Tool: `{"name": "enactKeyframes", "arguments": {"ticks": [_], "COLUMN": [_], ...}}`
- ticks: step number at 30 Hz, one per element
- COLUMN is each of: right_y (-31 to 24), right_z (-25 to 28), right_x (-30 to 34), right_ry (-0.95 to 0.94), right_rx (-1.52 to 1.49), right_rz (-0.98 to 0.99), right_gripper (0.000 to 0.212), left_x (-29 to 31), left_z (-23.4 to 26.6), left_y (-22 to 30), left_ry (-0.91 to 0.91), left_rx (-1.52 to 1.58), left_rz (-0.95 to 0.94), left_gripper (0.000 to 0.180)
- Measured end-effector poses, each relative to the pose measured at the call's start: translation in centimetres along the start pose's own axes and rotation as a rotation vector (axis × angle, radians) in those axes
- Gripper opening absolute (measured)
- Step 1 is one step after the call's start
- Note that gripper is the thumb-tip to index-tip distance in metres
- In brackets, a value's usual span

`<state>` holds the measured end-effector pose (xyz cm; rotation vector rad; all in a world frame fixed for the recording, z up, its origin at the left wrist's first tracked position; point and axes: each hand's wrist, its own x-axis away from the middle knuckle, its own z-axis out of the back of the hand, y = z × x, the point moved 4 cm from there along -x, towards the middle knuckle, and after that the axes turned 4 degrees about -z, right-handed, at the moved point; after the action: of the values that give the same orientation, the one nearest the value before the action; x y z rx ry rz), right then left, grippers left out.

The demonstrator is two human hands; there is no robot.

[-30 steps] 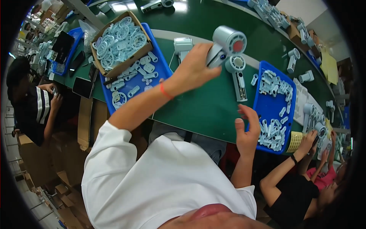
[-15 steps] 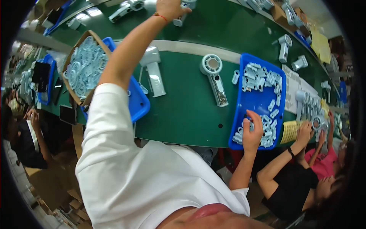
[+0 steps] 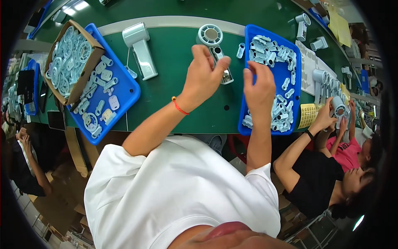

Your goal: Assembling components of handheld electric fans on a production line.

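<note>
A handheld fan [image 3: 210,35], pale with a round grille, lies mid-table, its handle cavity facing up with small parts inside. Over its handle is my left hand [image 3: 203,74], thumb apart from the bent fingers, covering part of it; nothing shows in its grasp. My right hand [image 3: 260,83] hovers above the left edge of a blue tray [image 3: 241,120], thumb and fingers apart. Small light-blue oblong parts [image 3: 281,118] fill the tray's near and far ends. One loose oblong part [image 3: 240,50] lies just outside its left side.
Left of centre lies a pale fan housing [image 3: 141,52]. A cardboard box [image 3: 89,58] of ring-shaped parts rests on another blue tray [image 3: 118,97] of mixed pieces. On the right, a co-worker's hand [image 3: 325,118] holds a fan near a yellow sheet [image 3: 307,115].
My left hand has come back from a fan at the table's far side to the nearer fan. My right hand has moved forward along the tray. The whole view has shifted.
</note>
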<state>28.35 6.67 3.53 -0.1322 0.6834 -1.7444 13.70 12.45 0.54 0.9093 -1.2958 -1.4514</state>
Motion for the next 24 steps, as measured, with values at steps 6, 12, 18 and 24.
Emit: {"name": "enactKeyframes", "arguments": {"ticks": [6, 12, 18, 24], "right_y": [-2.8, -7.6, -8.8, -8.9], "right_z": [-5.1, -2.9, -3.4, -4.2], "right_x": [1.7, 6.9, 9.3, 9.9], "right_ry": [-0.200, 0.109, 0.055, -0.057], "right_rx": [0.012, -0.028, -0.215, -0.249], "right_rz": [0.012, 0.376, 0.215, 0.327], "right_gripper": [0.047, 0.049, 0.069, 0.077], "left_x": [1.0, 6.2, 8.2, 9.2], "left_z": [1.3, 3.6, 5.9, 7.6], "left_y": [-4.1, -3.0, -2.1, -2.5], "left_ry": [0.098, -0.231, -0.289, -0.284], "left_rx": [0.649, 0.859, 0.862, 0.546], "left_rz": [0.275, 0.171, -0.004, -0.040], "left_gripper": [0.050, 0.051, 0.062, 0.047]}}
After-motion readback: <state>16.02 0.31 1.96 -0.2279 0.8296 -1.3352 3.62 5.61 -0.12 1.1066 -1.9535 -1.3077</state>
